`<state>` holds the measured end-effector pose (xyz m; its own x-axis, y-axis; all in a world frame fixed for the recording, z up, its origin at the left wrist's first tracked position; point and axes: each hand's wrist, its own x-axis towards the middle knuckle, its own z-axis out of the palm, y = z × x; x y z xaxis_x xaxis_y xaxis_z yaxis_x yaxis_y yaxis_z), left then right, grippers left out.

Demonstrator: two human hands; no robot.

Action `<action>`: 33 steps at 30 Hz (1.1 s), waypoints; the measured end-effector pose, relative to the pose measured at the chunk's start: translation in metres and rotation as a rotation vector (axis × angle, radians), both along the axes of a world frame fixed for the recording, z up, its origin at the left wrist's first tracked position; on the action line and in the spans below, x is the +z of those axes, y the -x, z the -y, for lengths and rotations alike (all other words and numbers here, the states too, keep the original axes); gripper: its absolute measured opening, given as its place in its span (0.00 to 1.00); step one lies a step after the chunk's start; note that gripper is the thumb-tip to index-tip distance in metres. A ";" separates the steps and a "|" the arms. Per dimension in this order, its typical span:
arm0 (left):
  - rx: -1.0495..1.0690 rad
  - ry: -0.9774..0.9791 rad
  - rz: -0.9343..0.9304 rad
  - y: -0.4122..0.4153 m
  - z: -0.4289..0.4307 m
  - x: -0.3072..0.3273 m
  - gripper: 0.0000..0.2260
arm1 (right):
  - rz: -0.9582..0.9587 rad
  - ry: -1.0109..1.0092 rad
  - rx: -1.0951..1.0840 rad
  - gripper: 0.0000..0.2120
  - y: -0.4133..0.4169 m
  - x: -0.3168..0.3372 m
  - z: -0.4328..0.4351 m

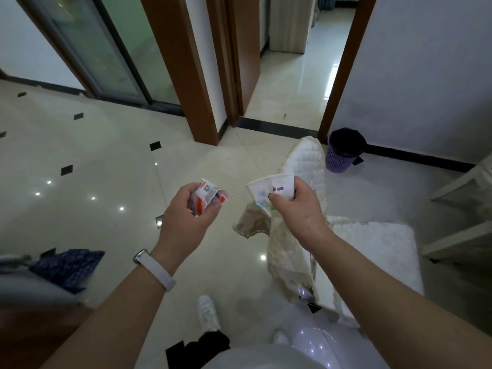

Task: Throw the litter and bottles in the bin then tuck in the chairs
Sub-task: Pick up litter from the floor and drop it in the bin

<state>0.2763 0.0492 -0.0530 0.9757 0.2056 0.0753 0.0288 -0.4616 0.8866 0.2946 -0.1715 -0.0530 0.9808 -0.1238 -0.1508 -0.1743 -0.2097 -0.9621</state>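
My left hand (187,209) grips a crumpled red and white wrapper (206,195) at chest height over the tiled floor. A crushed white paper cup (274,189) is pinched between the thumb and fingers of my right hand (298,209). Ahead to the right, a purple bin (343,153) with a black liner stands on the floor against the white wall, beside the door frame. A chair with a cream quilted cover (306,166) stands between my right hand and the bin, its seat cushion (378,249) to my right.
A white table frame (463,206) shows at the right edge. An open doorway (287,83) lies straight ahead, glass doors (106,49) to the left. A blue patterned cloth (69,267) lies at the lower left. My white shoe (209,312) is on the glossy floor.
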 end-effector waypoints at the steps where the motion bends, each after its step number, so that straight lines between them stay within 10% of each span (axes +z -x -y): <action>1: -0.005 0.000 0.000 -0.011 -0.007 -0.002 0.14 | 0.000 0.009 -0.007 0.06 -0.010 0.000 -0.007; 33: -0.387 0.119 -0.197 -0.422 -0.161 -0.022 0.16 | -0.040 0.004 -0.471 0.10 -0.326 -0.016 -0.151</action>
